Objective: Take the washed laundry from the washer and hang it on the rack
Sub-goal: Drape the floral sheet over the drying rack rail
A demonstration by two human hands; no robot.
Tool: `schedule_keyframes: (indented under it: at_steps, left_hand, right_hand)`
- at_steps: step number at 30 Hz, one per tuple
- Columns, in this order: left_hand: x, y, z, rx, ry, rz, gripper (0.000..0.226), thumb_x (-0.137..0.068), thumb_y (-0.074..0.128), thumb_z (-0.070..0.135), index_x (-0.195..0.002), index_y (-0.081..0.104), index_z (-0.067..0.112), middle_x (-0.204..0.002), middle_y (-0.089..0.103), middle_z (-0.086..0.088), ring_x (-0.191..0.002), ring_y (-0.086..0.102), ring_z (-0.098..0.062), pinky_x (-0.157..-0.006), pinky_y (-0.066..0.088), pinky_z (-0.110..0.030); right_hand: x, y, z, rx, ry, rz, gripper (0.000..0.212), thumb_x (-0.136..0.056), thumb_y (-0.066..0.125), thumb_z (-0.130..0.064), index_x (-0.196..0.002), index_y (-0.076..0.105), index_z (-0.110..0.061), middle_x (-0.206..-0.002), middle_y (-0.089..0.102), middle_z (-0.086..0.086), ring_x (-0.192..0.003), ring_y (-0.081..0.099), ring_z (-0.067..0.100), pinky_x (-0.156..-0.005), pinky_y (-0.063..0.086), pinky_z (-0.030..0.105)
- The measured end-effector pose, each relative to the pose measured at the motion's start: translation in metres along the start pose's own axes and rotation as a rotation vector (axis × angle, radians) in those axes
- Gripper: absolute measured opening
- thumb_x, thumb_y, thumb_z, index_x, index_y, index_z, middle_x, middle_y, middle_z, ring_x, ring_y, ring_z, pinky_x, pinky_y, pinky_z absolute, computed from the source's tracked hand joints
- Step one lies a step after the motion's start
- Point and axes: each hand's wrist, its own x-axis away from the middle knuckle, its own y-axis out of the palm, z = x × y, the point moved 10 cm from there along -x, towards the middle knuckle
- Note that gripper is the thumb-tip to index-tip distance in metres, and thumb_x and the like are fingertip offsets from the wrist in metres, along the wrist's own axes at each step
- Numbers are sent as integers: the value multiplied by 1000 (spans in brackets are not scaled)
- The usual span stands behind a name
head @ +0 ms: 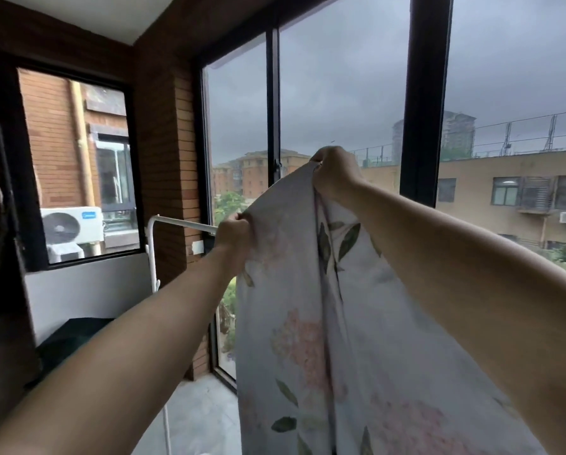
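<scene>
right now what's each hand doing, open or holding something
Left hand: fingers grip the edge of the pale floral-print fabric sheet.
Right hand: fingers grip the same sheet's top edge, higher up.

The sheet (285, 290) is thin woven cloth, matt and softly creased, printed with faded pink blooms and green leaves. The rack (183, 223) is a smooth white tube, seemingly painted metal, with a slight sheen. The window frame (426, 93) is dark and smooth around clear glass. The brick wall (163, 142) looks rough and matt. The floor (203, 418) is pale grey and faintly glossy.
</scene>
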Motion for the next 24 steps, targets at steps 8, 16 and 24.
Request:
schedule_keyframes:
  at_steps: [8,16,24]
  left_hand:
    - [-18,-35,-69,169,-358,29,24,-77,53,23,-56,59,13,-56,57,-2,-44,55,-18,-46,47,-23]
    - [30,29,-88,88,-455,-548,46,-104,36,35,-122,64,3,-112,70,-14,-105,65,-25,-97,49,-38]
    - [59,76,-80,210,-449,-609,50,-102,37,36,-106,74,2,-109,71,-16,-95,71,-26,-93,50,-39]
  right_hand:
    - [10,84,6,271,48,-485,10,-91,51,-1,-92,61,0,-74,52,5,-65,52,19,-46,44,21]
    - [62,136,46,553,43,-753,40,-94,61,-27,-128,59,-4,-126,60,15,-105,56,26,-97,45,34]
    - [75,85,63,422,106,-498,16,-80,63,-22,-67,56,-16,-81,62,5,-81,62,26,-77,55,37]
